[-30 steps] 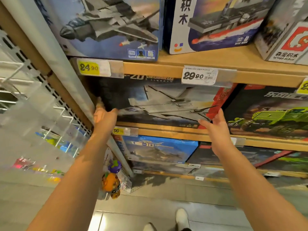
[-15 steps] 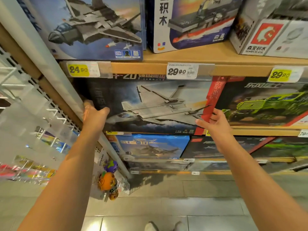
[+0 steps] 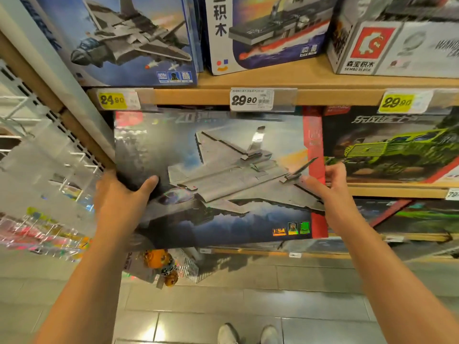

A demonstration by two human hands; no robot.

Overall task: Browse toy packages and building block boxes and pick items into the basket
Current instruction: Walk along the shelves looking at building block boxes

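Shelf tag [image 3: 251, 100] "29.90", hands gripping jet box [image 3: 218, 180]

Jet box [image 3: 223, 175] top lettering blurred; left hand [image 3: 119, 199] fingers hidden behind it.

Toy shop aisle: wooden shelves [image 3: 273, 80] stocked with building block boxes [image 3: 268, 33], edged with price tags [image 3: 252, 100].

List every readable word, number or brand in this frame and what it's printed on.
"24.90": left yellow price tag
"29.90": white price tag
"29.90": right yellow price tag
"积木": ship box
"SEMBO BLOCK": white box
Held jet box title: blurred, unreadable.
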